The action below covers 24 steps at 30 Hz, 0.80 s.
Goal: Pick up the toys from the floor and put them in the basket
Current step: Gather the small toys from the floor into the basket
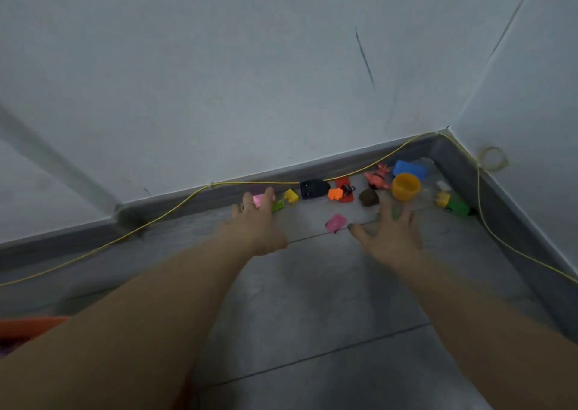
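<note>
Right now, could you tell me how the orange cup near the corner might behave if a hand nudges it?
The orange cup looks hollow and round, so it is probably light and may tip or roll. Toys crowd it, like the blue block, so it could knock them.

A pale grey wall [219, 65] fills the upper half of the frame and meets a second wall [538, 103] in a corner at the upper right. A thin dark line [365, 57] is drawn on the first wall, right of the centre. A dark grey skirting board [194, 198] runs along the foot of both walls. A thin yellow cable [175, 208] hangs along the skirting board from the left edge to the corner, then goes down the right side, with a small coil [493, 158] on the right wall. The floor [312, 300] has large grey tiles with dark joints.
</note>
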{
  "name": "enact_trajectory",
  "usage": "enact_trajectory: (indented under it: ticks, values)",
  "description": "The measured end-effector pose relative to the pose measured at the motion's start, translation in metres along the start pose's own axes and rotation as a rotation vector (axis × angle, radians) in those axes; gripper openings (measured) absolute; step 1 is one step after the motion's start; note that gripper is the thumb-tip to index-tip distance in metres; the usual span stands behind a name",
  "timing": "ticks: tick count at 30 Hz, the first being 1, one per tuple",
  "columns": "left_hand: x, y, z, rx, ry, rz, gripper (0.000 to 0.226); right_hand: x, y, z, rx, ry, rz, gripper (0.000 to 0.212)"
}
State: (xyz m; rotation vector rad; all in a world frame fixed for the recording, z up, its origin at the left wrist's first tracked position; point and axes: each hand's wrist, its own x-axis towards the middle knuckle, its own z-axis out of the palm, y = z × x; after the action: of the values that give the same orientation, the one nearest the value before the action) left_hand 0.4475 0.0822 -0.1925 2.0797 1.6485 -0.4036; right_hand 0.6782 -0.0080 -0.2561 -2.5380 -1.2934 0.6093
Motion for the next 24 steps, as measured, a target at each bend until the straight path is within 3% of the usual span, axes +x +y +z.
enact_trajectory:
  ticks: [5, 12, 15, 19, 24]
  values:
    - [0.048, 0.008, 0.019, 0.009, 0.031, -0.053, 0.126, 0.066, 0.026, 0.0, 0.149, 0.272, -0.008, 0.085]
    - [0.077, 0.037, 0.044, 0.064, 0.174, 0.037, 0.118, 0.09, -0.001, 0.028, 0.274, 0.237, -0.234, 0.072]
    - [0.079, 0.046, 0.048, 0.041, 0.164, 0.043, 0.124, 0.083, -0.017, 0.041, 0.169, 0.237, -0.317, 0.07]
    - [0.079, 0.05, 0.041, 0.024, 0.141, 0.092, 0.102, 0.078, -0.023, 0.044, 0.113, 0.208, -0.408, 0.067]
    - [0.072, 0.043, 0.046, 0.072, 0.093, 0.154, 0.095, 0.066, -0.024, 0.044, 0.158, 0.181, -0.472, 0.064]
